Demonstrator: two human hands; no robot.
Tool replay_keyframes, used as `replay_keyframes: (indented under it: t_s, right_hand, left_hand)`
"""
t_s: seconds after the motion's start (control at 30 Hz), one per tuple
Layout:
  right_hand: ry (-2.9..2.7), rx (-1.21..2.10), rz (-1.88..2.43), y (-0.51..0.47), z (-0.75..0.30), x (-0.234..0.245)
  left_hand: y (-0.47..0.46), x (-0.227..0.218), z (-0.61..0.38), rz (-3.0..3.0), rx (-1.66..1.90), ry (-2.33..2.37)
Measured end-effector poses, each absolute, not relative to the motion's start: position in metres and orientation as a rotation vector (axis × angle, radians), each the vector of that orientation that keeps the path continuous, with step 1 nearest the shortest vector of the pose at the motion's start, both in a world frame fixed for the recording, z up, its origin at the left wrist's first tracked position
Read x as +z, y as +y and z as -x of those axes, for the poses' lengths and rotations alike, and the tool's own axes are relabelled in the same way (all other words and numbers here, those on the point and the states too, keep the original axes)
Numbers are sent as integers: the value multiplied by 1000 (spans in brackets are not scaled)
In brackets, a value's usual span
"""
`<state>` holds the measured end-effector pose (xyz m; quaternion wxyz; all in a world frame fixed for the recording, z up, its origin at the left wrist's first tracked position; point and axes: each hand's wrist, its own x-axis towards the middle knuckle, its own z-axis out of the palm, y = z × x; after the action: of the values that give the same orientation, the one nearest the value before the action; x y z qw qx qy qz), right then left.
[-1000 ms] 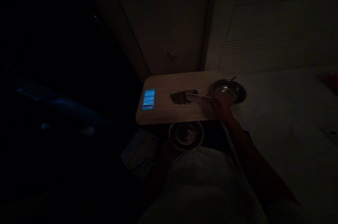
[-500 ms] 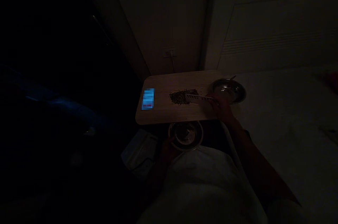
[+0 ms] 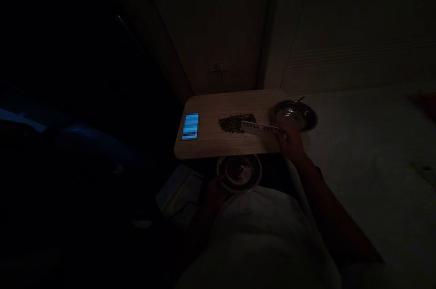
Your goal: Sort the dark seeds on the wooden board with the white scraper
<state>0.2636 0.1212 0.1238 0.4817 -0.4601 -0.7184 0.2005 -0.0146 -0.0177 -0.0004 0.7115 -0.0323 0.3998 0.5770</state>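
The scene is very dark. My right hand [image 3: 290, 140] grips one end of a flat white strip with dark slots [image 3: 259, 126], possibly a comb. Its far end rests at a spread pile of small dark grains [image 3: 232, 123] on a small wooden table [image 3: 218, 144]. Below the table's near edge, my left hand [image 3: 216, 189] is closed on the rim of a metal bowl [image 3: 258, 171]. Some dark bits lie in that bowl. A second metal bowl [image 3: 312, 118], with what looks like a utensil handle over its rim, stands at the table's right end, just beyond my right hand.
A lit phone [image 3: 190, 126] with a blurred screen lies at the table's left end. A wall socket [image 3: 217, 65] with a plugged cord is behind. To the right spreads a pale surface [image 3: 361, 143]. Lower left is a pale box-like thing [image 3: 179, 191].
The white strip and my right hand have shifted slightly to the right. The left hand and its bowl stay nearly in place.
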Motion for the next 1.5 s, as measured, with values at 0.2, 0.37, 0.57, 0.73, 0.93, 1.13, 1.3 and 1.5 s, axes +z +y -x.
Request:
replay_keyframes:
  t_s: [0.2, 0.37, 0.57, 0.73, 0.93, 1.13, 1.3, 1.5]
  right_hand:
    - [-1604, 467, 1200, 107, -272, 115]
    - [-1647, 545, 1197, 104, -271, 109]
    - [-1656, 628, 1221, 95, -270, 111]
    - [-1641, 654, 1201, 85, -273, 110]
    - [-1621, 747, 1184, 71, -266, 107]
    - [-1632, 819, 1162, 67, -257, 105]
    - [-1601, 785, 1164, 72, -259, 106]
    - [-1548, 617, 1227, 79, -254, 109]
  left_hand:
    - [-19, -4, 17, 69, 1228, 837]
    - [-19, 2, 15, 89, 1256, 895]
    - [-12, 20, 12, 182, 1160, 905]
    - [-13, 11, 13, 173, 1202, 903]
    - [-14, 0, 17, 158, 1206, 865]
    - [-13, 2, 19, 156, 1210, 916]
    - [-14, 7, 16, 154, 1187, 938]
    - [-11, 12, 9, 170, 1162, 917]
